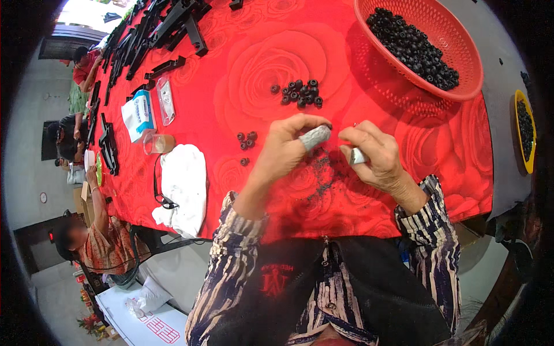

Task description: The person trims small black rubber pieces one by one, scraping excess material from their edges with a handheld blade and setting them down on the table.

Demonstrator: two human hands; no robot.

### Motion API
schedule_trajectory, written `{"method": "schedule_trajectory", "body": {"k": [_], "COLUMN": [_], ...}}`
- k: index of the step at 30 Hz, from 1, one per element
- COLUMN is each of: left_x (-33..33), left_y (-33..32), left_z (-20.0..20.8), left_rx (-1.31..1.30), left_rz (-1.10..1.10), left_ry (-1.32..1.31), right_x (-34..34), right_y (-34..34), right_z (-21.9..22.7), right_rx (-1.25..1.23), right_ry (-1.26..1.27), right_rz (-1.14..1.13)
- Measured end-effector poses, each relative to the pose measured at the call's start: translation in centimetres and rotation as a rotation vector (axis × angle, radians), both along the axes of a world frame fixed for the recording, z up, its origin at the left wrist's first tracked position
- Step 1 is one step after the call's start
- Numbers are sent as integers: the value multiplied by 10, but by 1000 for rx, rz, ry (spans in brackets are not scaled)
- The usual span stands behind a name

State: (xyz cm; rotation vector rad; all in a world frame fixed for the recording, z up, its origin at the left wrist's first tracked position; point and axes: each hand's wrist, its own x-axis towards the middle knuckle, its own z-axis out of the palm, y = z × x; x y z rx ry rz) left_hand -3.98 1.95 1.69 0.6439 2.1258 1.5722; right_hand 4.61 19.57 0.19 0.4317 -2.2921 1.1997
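Over the red rose-patterned tablecloth [259, 63], my left hand [283, 147] is closed in a pinch. Its thumb is wrapped in grey tape, and a small black piece shows at the fingertips, mostly hidden. Close beside it, my right hand [375, 155] has curled fingers, with a white wrap or strip at the thumb; what it grips is hidden. Black crumbs [323, 179] are scattered on the cloth below both hands. Beyond them lies a cluster of small round black plastic pieces with holes [300, 93]. Several similar pieces [247, 139] are left of my left hand.
A red plastic basket [470, 69] of black pieces stands far right; a yellow tray [531, 155] is beyond. At left are a white cloth [184, 184], glasses [164, 199], a cup [158, 143], a tissue pack [138, 115] and long black parts [167, 26]. Other people [109, 245] sit along the left.
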Motion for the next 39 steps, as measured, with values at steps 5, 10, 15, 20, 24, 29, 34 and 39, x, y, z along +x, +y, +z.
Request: {"method": "schedule_trajectory", "body": {"k": [5, 10, 15, 20, 24, 29, 34, 39], "left_x": [16, 20, 30, 25, 20, 34, 33, 30], "left_y": [-6, -5, 0, -9, -16, -7, -14, -13], "left_z": [5, -6, -13, -8, -10, -25, -22, -16], "left_rx": [252, 426, 594, 497, 455, 598, 626, 532], "left_rz": [-95, -57, 5, -151, -308, -203, -252, -208], "left_ry": [-640, -890, -1006, -922, -897, -1182, -1124, -916], "right_x": [3, 3, 8, 8, 8, 13, 9, 9], "right_y": [0, -5, -7, -5, -8, -8, -12, -9], "right_z": [5, 6, 8, 12, 16, 18, 26, 18], "right_rx": [-90, -82, 31, -30, -119, -36, 48, -5], "right_ry": [1, 84, 203, 89, -41, 31, 123, 82], "right_rz": [34, 69, 21, 141, 250, 207, 150, 137]}}
